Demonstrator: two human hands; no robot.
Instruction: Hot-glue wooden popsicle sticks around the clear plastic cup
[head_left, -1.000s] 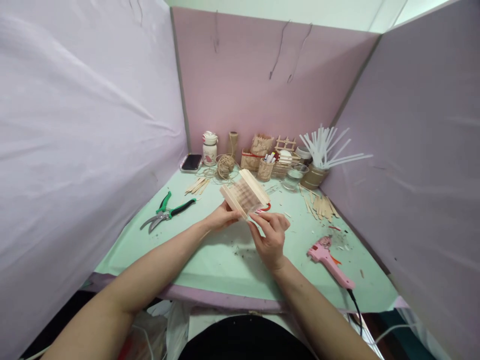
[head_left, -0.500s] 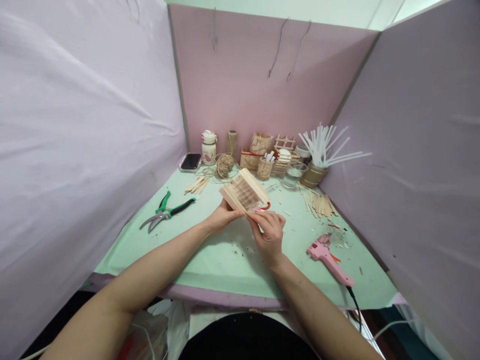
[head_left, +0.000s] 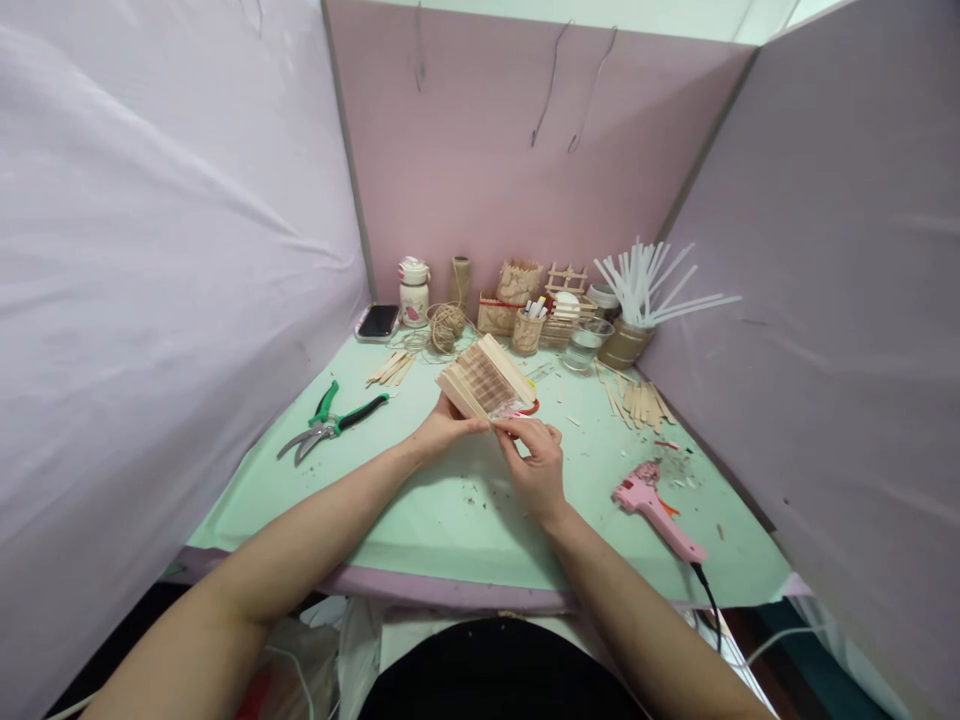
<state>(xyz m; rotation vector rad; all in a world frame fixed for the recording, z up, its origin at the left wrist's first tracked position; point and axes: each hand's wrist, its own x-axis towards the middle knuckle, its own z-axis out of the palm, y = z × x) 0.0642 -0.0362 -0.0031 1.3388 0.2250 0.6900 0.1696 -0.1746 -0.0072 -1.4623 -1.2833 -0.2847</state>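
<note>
Both my hands hold a small panel of glued wooden craft sticks (head_left: 484, 378) above the middle of the green table (head_left: 450, 515). My left hand (head_left: 441, 432) grips its near left corner with closed fingers. My right hand (head_left: 534, 462) pinches the panel's near edge between thumb and fingertips. The panel tilts away from me, with its ribbed face up. Something red (head_left: 529, 408) shows just behind the panel on the table.
Green-handled pliers (head_left: 330, 420) lie to the left. A pink glue gun (head_left: 654, 510) with its cord lies to the right. Loose sticks (head_left: 637, 400), a cup of white rods (head_left: 637, 300), twine (head_left: 445, 326), a phone (head_left: 379, 321) and small containers line the back. Purple partition walls enclose three sides.
The panel and both hands have shifted slightly toward me and down in view. My right fingers have closed in on the panel's near edge.
</note>
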